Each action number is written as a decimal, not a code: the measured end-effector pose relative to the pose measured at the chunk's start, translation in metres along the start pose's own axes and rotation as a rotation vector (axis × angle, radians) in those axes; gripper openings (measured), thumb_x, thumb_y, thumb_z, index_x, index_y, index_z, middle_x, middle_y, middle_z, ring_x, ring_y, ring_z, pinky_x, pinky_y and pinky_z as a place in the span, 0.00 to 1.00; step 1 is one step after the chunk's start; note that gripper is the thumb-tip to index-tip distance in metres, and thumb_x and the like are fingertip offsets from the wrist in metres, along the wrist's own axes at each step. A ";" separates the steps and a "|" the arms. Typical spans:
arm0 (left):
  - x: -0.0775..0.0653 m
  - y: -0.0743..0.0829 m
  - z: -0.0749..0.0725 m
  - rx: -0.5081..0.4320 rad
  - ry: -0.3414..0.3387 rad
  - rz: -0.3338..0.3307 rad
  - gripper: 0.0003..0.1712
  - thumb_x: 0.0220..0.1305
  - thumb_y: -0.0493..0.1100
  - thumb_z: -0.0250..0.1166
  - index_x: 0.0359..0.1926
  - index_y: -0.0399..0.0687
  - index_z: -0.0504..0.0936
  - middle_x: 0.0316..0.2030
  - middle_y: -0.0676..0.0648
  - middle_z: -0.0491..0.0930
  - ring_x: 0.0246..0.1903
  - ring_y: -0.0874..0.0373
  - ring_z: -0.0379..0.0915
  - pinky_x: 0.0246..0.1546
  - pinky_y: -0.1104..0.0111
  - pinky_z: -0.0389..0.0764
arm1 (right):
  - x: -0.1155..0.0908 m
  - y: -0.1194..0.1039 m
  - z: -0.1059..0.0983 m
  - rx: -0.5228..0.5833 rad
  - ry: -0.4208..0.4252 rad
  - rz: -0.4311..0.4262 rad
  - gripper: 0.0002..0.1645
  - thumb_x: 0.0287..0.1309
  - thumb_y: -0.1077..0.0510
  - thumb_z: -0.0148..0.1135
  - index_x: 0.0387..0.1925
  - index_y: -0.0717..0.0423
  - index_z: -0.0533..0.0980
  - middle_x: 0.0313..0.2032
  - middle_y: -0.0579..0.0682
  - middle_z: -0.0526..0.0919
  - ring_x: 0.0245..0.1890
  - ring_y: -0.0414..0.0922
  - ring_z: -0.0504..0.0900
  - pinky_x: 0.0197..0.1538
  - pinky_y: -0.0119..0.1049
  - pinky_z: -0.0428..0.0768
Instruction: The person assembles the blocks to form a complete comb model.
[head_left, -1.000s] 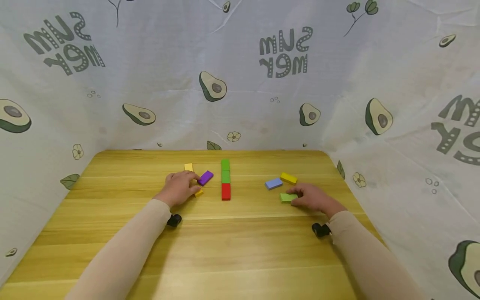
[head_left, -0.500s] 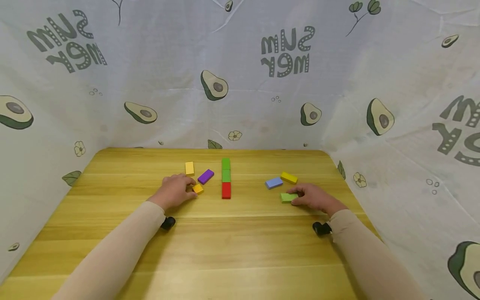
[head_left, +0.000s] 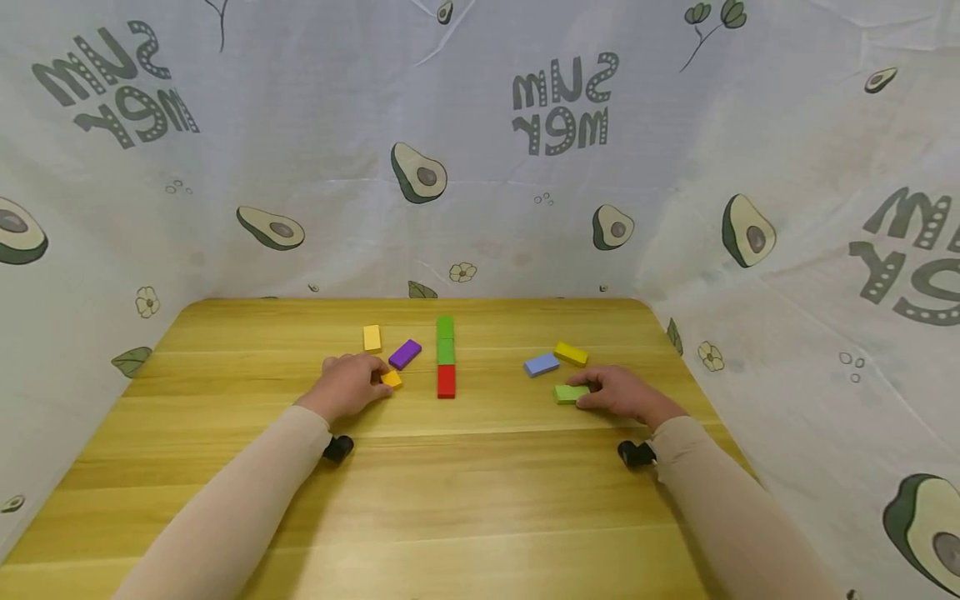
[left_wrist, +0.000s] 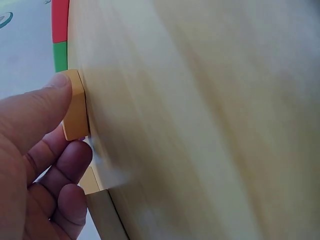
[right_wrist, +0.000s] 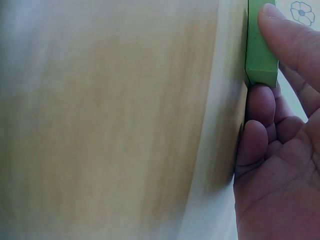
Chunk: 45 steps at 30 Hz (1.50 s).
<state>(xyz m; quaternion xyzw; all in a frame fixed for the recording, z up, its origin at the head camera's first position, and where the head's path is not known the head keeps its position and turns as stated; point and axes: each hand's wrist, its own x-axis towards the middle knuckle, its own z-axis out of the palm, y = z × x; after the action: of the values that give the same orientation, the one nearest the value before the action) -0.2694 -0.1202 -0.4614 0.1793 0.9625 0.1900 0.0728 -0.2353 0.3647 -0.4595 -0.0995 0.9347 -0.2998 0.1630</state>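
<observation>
My left hand (head_left: 347, 387) pinches a small orange block (head_left: 392, 380) between thumb and fingertips, on the left half of the table. The left wrist view shows the thumb lying on that orange block (left_wrist: 76, 107), with the other fingers curled behind. Over on the right, my right hand (head_left: 621, 393) holds one end of a light green block (head_left: 570, 394); in the right wrist view the thumb presses the green block (right_wrist: 261, 55). A purple block (head_left: 405, 354) lies just beyond the left fingertips. A yellow block (head_left: 572, 354) and a light blue block (head_left: 542, 365) lie beyond the right hand.
Two green blocks (head_left: 446, 340) and a red block (head_left: 446, 382) form a straight row at the table's middle. A pale yellow block (head_left: 372, 338) lies farther back at left. A tan block (left_wrist: 106, 215) shows below the left fingers. Printed cloth (head_left: 337, 125) surrounds the wooden table (head_left: 465, 500).
My left hand has drawn back leftward from beside the purple block and now grips the orange block. My right hand stays on the light green block. The head view has shifted slightly.
</observation>
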 end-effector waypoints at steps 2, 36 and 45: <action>-0.001 0.000 0.000 -0.005 -0.003 -0.003 0.23 0.69 0.54 0.72 0.57 0.46 0.86 0.40 0.52 0.86 0.42 0.51 0.77 0.49 0.51 0.62 | 0.000 0.000 0.000 0.003 -0.001 -0.002 0.27 0.66 0.53 0.72 0.63 0.59 0.81 0.47 0.54 0.83 0.44 0.46 0.74 0.50 0.41 0.75; -0.015 0.027 0.014 -0.188 -0.063 0.183 0.14 0.65 0.48 0.73 0.50 0.53 0.86 0.40 0.57 0.86 0.40 0.62 0.77 0.57 0.56 0.76 | 0.001 0.001 0.000 0.035 0.000 0.007 0.26 0.67 0.54 0.72 0.63 0.59 0.81 0.52 0.56 0.83 0.48 0.47 0.75 0.54 0.42 0.76; -0.015 0.046 0.028 -0.151 -0.084 0.271 0.12 0.65 0.50 0.75 0.47 0.55 0.86 0.38 0.61 0.86 0.38 0.66 0.77 0.58 0.57 0.76 | 0.002 0.001 0.000 0.024 -0.005 0.001 0.27 0.67 0.54 0.72 0.63 0.60 0.81 0.50 0.55 0.84 0.46 0.47 0.74 0.53 0.41 0.75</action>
<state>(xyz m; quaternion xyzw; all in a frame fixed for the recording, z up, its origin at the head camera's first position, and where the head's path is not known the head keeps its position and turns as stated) -0.2351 -0.0761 -0.4681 0.3093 0.9087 0.2620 0.0998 -0.2367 0.3652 -0.4610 -0.0979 0.9307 -0.3105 0.1667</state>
